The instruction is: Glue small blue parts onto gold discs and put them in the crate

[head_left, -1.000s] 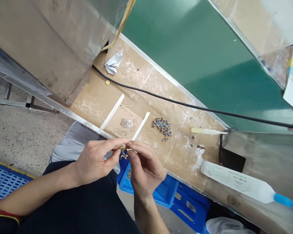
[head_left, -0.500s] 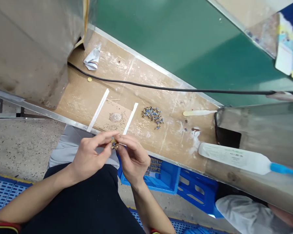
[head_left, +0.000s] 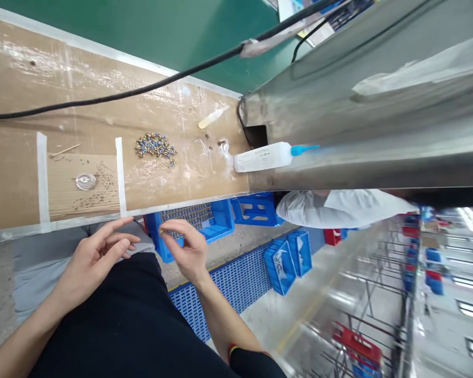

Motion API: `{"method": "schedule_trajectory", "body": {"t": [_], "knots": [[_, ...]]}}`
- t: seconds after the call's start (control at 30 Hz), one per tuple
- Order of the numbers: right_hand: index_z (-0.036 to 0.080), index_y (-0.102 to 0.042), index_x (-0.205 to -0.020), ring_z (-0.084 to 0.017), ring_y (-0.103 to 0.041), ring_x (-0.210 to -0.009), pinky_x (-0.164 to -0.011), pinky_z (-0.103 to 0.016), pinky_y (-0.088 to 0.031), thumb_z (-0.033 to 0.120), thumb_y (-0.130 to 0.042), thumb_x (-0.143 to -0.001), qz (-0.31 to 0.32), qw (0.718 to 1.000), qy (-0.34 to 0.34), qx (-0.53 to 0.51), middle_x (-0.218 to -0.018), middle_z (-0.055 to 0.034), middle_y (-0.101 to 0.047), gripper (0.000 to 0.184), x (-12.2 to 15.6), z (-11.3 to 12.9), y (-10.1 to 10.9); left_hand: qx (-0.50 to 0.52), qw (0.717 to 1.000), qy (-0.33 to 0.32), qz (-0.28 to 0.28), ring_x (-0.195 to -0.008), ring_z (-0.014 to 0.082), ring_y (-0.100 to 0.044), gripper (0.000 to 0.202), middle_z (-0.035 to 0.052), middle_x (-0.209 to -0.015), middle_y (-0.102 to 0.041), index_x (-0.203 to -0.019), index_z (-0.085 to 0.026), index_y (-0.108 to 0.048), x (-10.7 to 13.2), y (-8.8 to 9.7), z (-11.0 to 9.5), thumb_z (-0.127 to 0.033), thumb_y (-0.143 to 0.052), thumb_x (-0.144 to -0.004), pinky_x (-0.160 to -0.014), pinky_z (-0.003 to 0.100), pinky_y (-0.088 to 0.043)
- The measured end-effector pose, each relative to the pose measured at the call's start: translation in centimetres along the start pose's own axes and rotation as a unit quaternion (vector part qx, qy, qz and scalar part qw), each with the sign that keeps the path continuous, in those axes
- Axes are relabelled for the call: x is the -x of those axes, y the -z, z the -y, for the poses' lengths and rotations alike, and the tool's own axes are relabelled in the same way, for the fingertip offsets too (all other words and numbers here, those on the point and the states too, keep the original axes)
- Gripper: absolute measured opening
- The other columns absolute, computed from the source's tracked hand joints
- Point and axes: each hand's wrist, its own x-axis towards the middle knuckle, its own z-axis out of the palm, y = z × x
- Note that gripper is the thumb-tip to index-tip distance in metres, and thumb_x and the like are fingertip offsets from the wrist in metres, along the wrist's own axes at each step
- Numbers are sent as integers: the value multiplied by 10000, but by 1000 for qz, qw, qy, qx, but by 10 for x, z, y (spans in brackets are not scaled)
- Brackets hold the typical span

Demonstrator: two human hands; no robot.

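My left hand (head_left: 98,254) is just below the bench's front edge, fingers stretched and apart, with nothing in it. To its right, over a blue crate (head_left: 220,223), my right hand (head_left: 186,248) pinches a small brass part (head_left: 162,230) between thumb and forefinger. Most of that part is hidden by the fingertips. The crate holds rows of small brass-and-blue parts (head_left: 193,214). A loose pile of similar brass-and-blue parts (head_left: 153,145) lies on the bench. Left of it, a small round clear dish (head_left: 85,181) sits on a taped cardboard patch among tiny dark bits.
A thin wooden stick (head_left: 65,150) lies above the dish. The white bottle with a blue nozzle (head_left: 264,156) rests at the bench's right end, by a metal panel (head_left: 339,131). A black cable (head_left: 122,95) crosses the bench. Another person's light sleeve (head_left: 319,210) shows beyond the crates.
My view has swung to the right. The hands, which were together at the brass-and-blue part, have parted; the left has let go and the right has moved over the crate with a small brass part.
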Motion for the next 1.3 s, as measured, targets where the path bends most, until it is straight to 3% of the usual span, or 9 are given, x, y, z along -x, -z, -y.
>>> {"method": "schedule_trajectory", "body": {"t": [0.1,0.2,0.27,0.37,0.53,0.7,0.93,1.13,1.3], "knots": [[258,-819,-1225,-236,-821,-1103,-1048,-421,-674,420,-718,-1070,-39,972,-194,126,-1213,-72,-865,246,12,-67,55,-57,997,53,-12,-1054,301,-879,626,103,-1230,-896,-1562,-269,-716,2,6,4,-656,-752,-1072,-885,375,-761],[192,-802,-1135,-255,-818,-1008,-1007,-441,-675,428,-688,-1064,-20,941,-277,193,-1082,-101,-860,272,10,-140,103,-77,995,63,-17,-1099,303,-866,635,75,-1269,-887,-1576,-324,-703,4,12,7,-682,-758,-1055,-945,397,-742],[180,-787,-1099,-241,-806,-1005,-1017,-447,-671,424,-726,-1074,15,914,-328,240,-1081,-90,-844,252,6,-180,124,-83,995,62,-14,-1125,303,-860,631,62,-1280,-884,-1587,-350,-692,5,14,8,-684,-757,-1055,-953,399,-734],[179,-773,-1167,-231,-785,-1111,-1064,-476,-663,428,-785,-1085,76,862,-394,309,-1204,-72,-812,263,2,-222,137,-87,994,60,-17,-1127,297,-858,615,56,-1275,-883,-1582,-361,-694,7,14,8,-683,-747,-1061,-933,383,-730],[201,-753,-1310,-249,-767,-1189,-1054,-480,-678,437,-786,-1095,164,778,-468,385,-1338,-85,-772,322,2,-263,134,-89,993,63,-34,-1116,275,-859,595,48,-1251,-888,-1555,-360,-707,12,12,6,-682,-751,-1057,-937,349,-721],[209,-730,-1373,-257,-757,-1210,-1058,-488,-678,449,-776,-1099,210,730,-493,425,-1391,-97,-752,368,3,-285,129,-99,992,69,-37,-1110,297,-864,621,72,-1258,-889,-1557,-338,-711,14,11,6,-697,-744,-1051,-947,380,-717],[207,-725,-1384,-258,-757,-1211,-1057,-489,-678,456,-775,-1099,243,714,-492,435,-1394,-98,-750,382,3,-292,127,-120,990,70,-35,-1109,289,-866,592,59,-1258,-892,-1534,-358,-724,13,10,1,-704,-728,-1054,-938,362,-700],[205,-727,-1377,-261,-754,-1220,-1066,-496,-672,462,-771,-1100,251,713,-486,439,-1396,-98,-749,381,0,-279,124,-113,990,75,-36,-1131,297,-858,611,61,-1276,-886,-1552,-356,-709,13,12,1,-714,-723,-1057,-961,378,-689],[208,-737,-1341,-253,-756,-1204,-1076,-495,-658,488,-759,-1103,246,727,-470,437,-1365,-93,-763,368,-9,-243,126,-106,991,78,-28,-1145,293,-853,590,51,-1306,-878,-1568,-371,-691,13,15,6,-697,-708,-1075,-1019,402,-672]]}}
